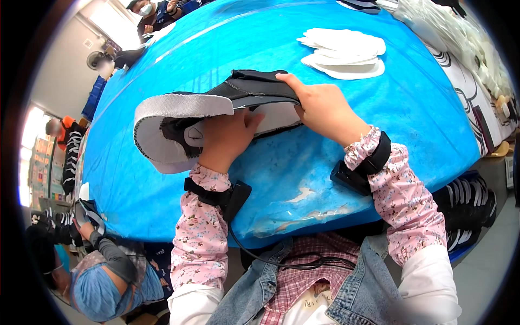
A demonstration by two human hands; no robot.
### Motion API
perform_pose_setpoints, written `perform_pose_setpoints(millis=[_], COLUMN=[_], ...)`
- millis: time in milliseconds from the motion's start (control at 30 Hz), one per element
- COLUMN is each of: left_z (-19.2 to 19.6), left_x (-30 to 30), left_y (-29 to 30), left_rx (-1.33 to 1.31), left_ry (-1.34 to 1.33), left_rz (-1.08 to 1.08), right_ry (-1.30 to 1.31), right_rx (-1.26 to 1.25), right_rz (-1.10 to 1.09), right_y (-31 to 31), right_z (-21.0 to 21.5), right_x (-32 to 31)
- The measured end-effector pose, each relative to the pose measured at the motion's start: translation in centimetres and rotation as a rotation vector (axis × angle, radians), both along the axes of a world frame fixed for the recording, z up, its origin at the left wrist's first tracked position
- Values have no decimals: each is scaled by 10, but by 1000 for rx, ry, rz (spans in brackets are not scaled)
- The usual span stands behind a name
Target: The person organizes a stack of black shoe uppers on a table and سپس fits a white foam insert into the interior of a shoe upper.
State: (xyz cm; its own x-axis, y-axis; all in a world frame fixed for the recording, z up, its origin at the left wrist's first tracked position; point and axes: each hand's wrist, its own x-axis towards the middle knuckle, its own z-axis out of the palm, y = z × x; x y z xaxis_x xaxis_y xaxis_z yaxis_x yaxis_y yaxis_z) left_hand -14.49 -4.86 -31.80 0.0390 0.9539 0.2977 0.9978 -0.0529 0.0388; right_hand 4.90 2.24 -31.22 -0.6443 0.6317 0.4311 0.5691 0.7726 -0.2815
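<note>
A black and grey shoe upper (254,88) with a pale grey, stitched collar is held up over the table, lying on its side with its opening to the left. My left hand (225,135) reaches into it; the thumb shows against the white inside, while the other fingers are mostly hidden by the upper. At the right end, my right hand (327,108) grips the upper's edge, index finger stretched along the outside and the rest curled beneath. Beyond my right hand lies a loose stack of white insoles (344,51).
A blue sheet (292,179) covers the table, worn near its front edge. Clear plastic bags (444,32) sit at the far right. Black shoe parts with white stripes (466,203) fill a bin below right. Co-workers are at left, one in a blue head covering (97,292).
</note>
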Motion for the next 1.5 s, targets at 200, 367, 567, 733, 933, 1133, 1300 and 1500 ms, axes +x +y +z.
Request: perform_pose_setpoints(millis=[200,367,567,733,933,1133,1300,1500], left_z=[1,-18,-18,16,35,70,89,95], left_x=[-4,-3,-9,38,60,57,51,61], left_y=[7,11,10,-10,-70,-112,-128,-130], left_rx=[-214,-27,82,88,286,224,44,96], left_ry=[-51,7,151,74,155,-222,-397,-746], left_rz=[132,48,-33,-169,-399,-476,-478,-448], right_ry=[-45,-129,-136,89,449,260,360,362], right_rx=[56,172,129,-105,-991,-857,314,329], right_rz=[-19,-25,-10,-90,86,70,324,327], right_y=[1,-2,1,11,-15,-67,-112,-117], right_z=[2,8,3,-5,20,65,89,77], right_x=[-5,-11,-12,4,31,58,45,21])
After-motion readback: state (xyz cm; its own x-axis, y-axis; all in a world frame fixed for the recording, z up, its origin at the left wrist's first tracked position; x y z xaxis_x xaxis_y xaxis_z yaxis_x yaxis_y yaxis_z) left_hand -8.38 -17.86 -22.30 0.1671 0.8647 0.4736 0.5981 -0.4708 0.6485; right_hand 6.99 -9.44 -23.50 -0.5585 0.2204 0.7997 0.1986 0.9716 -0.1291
